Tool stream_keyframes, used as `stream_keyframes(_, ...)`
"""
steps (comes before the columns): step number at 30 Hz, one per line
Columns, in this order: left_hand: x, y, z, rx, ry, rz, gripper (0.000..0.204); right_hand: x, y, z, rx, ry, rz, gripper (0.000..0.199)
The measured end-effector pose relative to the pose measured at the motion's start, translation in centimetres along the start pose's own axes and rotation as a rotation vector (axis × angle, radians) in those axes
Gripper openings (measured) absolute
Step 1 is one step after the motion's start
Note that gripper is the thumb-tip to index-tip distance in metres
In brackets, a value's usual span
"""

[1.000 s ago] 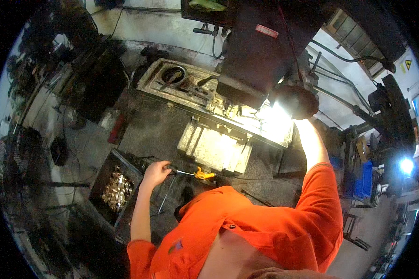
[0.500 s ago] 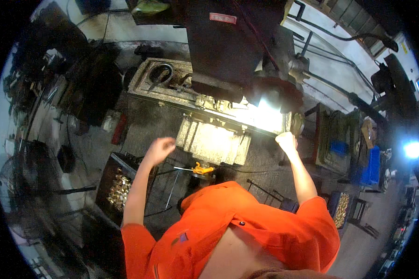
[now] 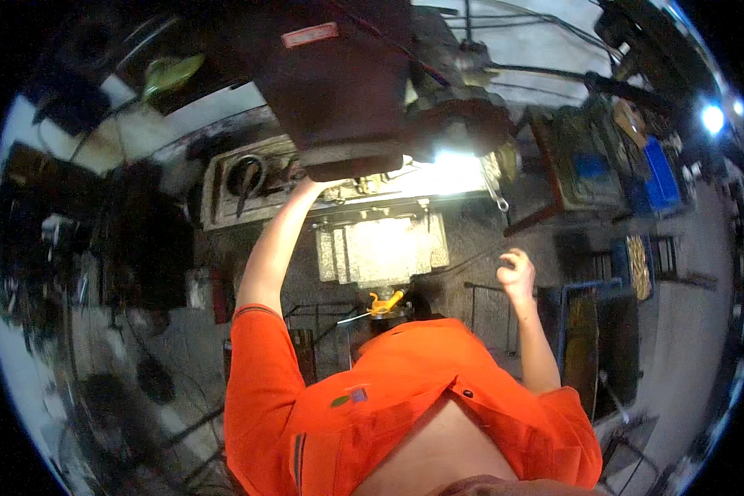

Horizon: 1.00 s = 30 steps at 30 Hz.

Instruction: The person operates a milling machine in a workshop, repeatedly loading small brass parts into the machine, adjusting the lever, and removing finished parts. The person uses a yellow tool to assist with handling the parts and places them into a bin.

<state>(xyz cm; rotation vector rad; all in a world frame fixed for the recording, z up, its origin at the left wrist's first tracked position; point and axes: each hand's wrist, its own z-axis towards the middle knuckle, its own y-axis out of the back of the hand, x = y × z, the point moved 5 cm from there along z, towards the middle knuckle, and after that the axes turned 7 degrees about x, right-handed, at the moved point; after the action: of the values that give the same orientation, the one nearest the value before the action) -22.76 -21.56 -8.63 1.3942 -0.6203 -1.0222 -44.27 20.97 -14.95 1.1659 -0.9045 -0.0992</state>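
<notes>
— Where are the hands?

— The left hand [image 3: 312, 183] reaches up to the dark, boxy machine head [image 3: 339, 83], its fingers lost under the block's lower edge against the bright glare, so I cannot tell whether it grips anything. The right hand [image 3: 517, 271] hangs free in the air to the right, fingers loosely curled, holding nothing.

— What sits beneath the machine head?

— A pale grey cast-metal block [image 3: 382, 252], ribbed with vertical grooves, lit hard by the work lamp [image 3: 455, 161]. Just below it is a small yellow plastic piece [image 3: 384, 302], angular in shape, on a thin metal stem.

— Anything else nearby?

— A flat steel wrench [image 3: 496, 194] hangs beside the lamp. To the left, a rectangular metal tray [image 3: 223, 186] holds dark round parts. On the right stands a blue crate [image 3: 660, 174], near the floor's rough grey concrete. The person's sleeves are bright orange cloth [image 3: 264, 372].
</notes>
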Motion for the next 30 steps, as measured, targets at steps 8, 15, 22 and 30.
stream_keyframes(8,0.5,-3.2,2.5,0.410,0.135,-0.186,0.040,-2.2,-2.2,-12.5,0.214,-0.424,0.105,0.035)
stream_keyframes(15,0.2,-3.0,2.1,0.472,0.145,-0.198,0.042,0.3,-2.5,-13.3,0.275,-0.521,0.160,0.038)
stream_keyframes(22,0.1,-2.5,1.8,0.507,0.150,-0.191,0.044,0.0,-2.8,-14.0,0.315,-0.491,0.124,0.034)
stream_keyframes(30,-0.6,-3.5,1.6,0.568,0.145,-0.170,0.047,-1.2,-4.0,-15.7,0.357,-0.583,0.216,0.035)
